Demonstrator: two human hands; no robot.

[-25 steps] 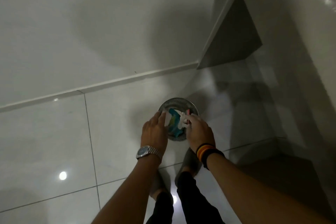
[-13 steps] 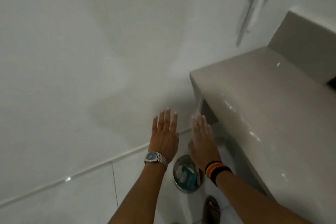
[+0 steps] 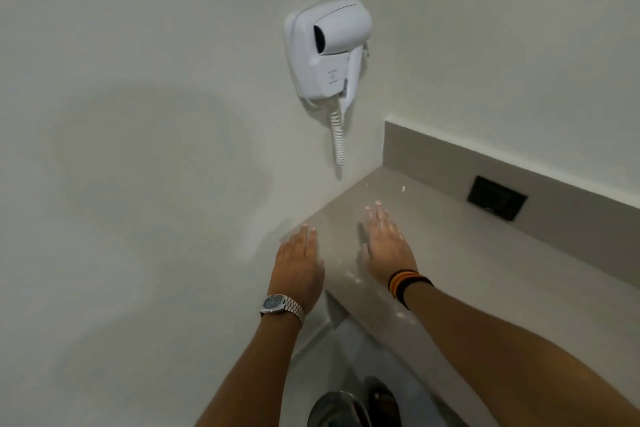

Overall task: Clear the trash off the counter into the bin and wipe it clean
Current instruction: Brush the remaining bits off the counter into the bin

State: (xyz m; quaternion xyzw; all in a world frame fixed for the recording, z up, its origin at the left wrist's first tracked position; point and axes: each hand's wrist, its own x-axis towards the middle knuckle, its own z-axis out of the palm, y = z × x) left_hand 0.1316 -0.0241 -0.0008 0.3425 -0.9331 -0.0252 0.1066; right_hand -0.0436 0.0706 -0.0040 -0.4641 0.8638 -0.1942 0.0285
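The grey counter point(image 3: 478, 253) runs from the middle to the right edge, with a small white scrap point(image 3: 402, 188) near its back left corner. My left hand point(image 3: 298, 267), with a wristwatch, hovers flat and empty at the counter's left end. My right hand point(image 3: 386, 244), with striped wristbands, is stretched flat above the counter top, fingers extended and holding nothing. The round metal bin point(image 3: 337, 409) stands on the floor at the bottom edge, between my forearms; its contents are mostly out of frame.
A white wall-mounted hair dryer point(image 3: 329, 52) with a coiled cord hangs above the counter's left end. A black socket plate point(image 3: 497, 198) sits in the grey backsplash. My foot in a dark sandal point(image 3: 382, 400) is beside the bin.
A second ago both hands were down in the bin with trash. They let it go and rose empty, and my view lifted from the floor to the counter and wall.
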